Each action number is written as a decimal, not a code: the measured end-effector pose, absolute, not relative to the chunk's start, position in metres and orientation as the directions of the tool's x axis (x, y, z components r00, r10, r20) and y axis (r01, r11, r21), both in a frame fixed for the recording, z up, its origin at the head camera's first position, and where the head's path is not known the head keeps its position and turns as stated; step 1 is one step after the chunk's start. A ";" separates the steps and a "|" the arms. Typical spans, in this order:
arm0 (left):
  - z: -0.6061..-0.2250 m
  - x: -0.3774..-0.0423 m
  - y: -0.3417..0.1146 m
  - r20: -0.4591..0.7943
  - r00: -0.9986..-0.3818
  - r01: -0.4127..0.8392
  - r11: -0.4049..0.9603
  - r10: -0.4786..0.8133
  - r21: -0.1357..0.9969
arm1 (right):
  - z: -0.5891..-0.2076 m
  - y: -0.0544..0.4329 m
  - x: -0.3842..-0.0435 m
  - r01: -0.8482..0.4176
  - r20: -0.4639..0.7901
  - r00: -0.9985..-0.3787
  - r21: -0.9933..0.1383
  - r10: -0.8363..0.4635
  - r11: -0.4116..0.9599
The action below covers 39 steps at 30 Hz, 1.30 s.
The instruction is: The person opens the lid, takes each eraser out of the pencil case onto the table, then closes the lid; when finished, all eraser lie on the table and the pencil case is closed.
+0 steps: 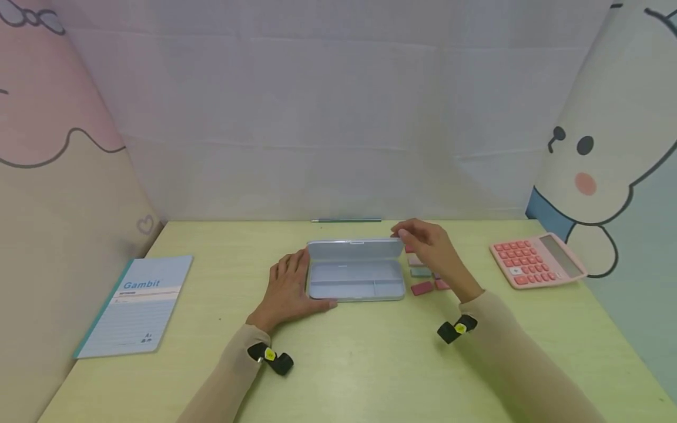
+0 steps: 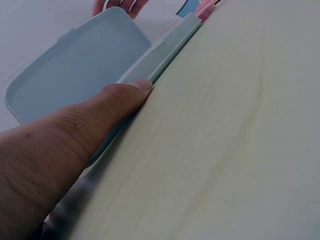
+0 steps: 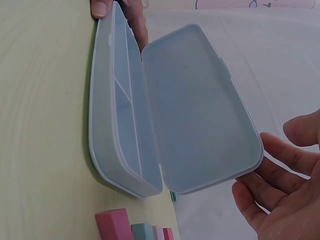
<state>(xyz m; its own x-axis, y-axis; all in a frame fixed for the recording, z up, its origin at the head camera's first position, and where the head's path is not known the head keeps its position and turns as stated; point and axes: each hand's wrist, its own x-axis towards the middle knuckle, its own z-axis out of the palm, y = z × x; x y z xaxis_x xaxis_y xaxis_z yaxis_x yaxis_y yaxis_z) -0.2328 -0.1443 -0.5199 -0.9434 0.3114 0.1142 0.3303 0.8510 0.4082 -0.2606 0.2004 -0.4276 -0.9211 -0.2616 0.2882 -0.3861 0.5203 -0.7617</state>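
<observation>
A pale blue pencil case lies on the table with its lid raised at the back; its tray is split into compartments, and I see nothing in them. My left hand grips the left end, the thumb against the front wall and the fingers along the far side. At the lid's right corner is my right hand. In the right wrist view its loosely bent fingers touch the lid's back and edge, while the thumb stands apart from it.
Several small coloured blocks, pink, pale and green, lie right of the case, partly under my right hand. A pencil lies along the table's back edge. A notebook is at the left, a pink calculator at the right.
</observation>
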 end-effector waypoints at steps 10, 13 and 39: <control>-0.519 -0.233 -0.144 0.131 -0.944 0.329 0.846 0.302 0.421 | -0.441 0.195 -0.238 -0.337 0.235 -0.939 -0.775 -0.253 0.535; -0.518 -0.232 -0.143 0.132 -0.943 0.333 0.840 0.307 0.428 | -0.446 0.197 -0.231 -0.265 0.163 -0.959 -0.804 -0.233 0.532; -0.515 -0.235 -0.146 0.209 -0.908 0.381 0.505 0.364 0.775 | -0.483 0.201 -0.207 -0.444 0.288 -0.895 -0.655 -0.342 0.611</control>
<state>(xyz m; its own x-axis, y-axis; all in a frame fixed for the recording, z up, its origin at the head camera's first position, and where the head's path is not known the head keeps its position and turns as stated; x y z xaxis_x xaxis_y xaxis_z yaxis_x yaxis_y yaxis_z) -0.2355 -0.1459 -0.5151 -0.9077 0.3639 0.2088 0.3806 0.5047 0.7749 -0.2067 0.2014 -0.4829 -0.8945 -0.3419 0.2880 -0.4445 0.6110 -0.6551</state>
